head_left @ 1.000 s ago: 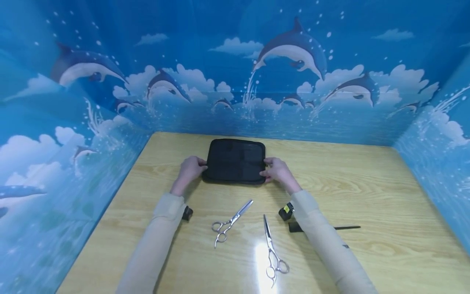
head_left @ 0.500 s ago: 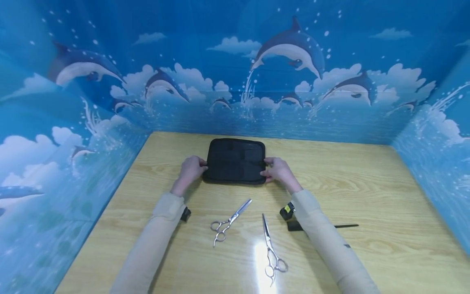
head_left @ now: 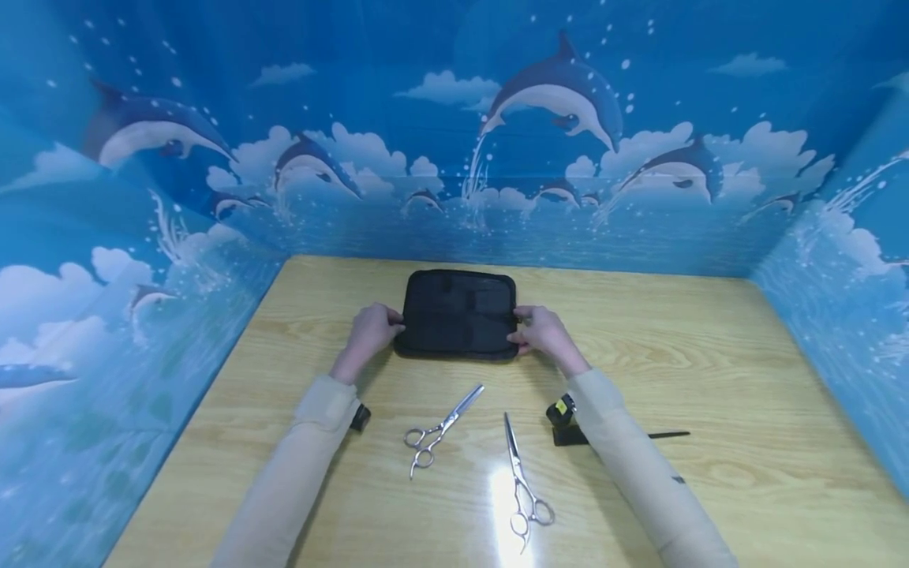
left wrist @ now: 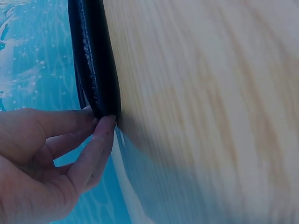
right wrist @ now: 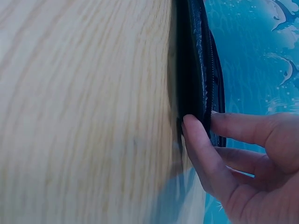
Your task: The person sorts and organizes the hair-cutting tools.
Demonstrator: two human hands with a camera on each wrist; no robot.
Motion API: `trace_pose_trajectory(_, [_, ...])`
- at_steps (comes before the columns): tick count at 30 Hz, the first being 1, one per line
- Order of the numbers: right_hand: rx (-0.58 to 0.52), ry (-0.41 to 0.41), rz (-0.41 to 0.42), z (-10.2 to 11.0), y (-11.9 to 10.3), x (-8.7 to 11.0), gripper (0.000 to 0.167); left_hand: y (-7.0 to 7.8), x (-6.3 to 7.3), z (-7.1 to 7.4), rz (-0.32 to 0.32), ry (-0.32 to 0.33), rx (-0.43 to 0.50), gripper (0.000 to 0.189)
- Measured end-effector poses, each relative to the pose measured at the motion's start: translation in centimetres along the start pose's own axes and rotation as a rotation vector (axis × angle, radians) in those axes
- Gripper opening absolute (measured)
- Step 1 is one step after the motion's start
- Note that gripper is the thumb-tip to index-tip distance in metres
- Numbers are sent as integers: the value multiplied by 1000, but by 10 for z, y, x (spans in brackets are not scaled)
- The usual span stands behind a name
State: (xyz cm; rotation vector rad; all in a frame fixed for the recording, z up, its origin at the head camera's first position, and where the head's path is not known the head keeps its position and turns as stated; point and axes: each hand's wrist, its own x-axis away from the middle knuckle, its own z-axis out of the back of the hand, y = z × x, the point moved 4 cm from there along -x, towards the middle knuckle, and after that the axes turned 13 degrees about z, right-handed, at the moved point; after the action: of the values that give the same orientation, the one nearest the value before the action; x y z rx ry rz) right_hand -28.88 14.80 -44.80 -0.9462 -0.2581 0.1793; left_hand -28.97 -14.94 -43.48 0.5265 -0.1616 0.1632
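Left hand [head_left: 372, 329] is pinching the case [head_left: 458, 315] at its left edge, right hand [head_left: 544, 330] is pinching the right, both barely parted; it's sitting toward the table's [head_left: 653, 347] far side.

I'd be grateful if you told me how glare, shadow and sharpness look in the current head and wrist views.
Head view: white glare on the table overlaps part of the handles of the nearer scissors; the black case shows little detail. Left wrist: dim, wood grain soft, a bluish patch beside the left hand, perhaps shadow or reflection. Right wrist: similarly dim, with a bluish patch near the right hand.
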Motion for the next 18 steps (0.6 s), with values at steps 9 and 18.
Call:
trace_pose_trajectory(9, [-8, -9, -19, 6, 4, 7, 65, 5, 4, -4, -39, 13, 2, 25])
trace_pose_trajectory(18, [-15, -8, -24, 7, 7, 11, 67, 10, 5, -8, -53, 28, -33, 24])
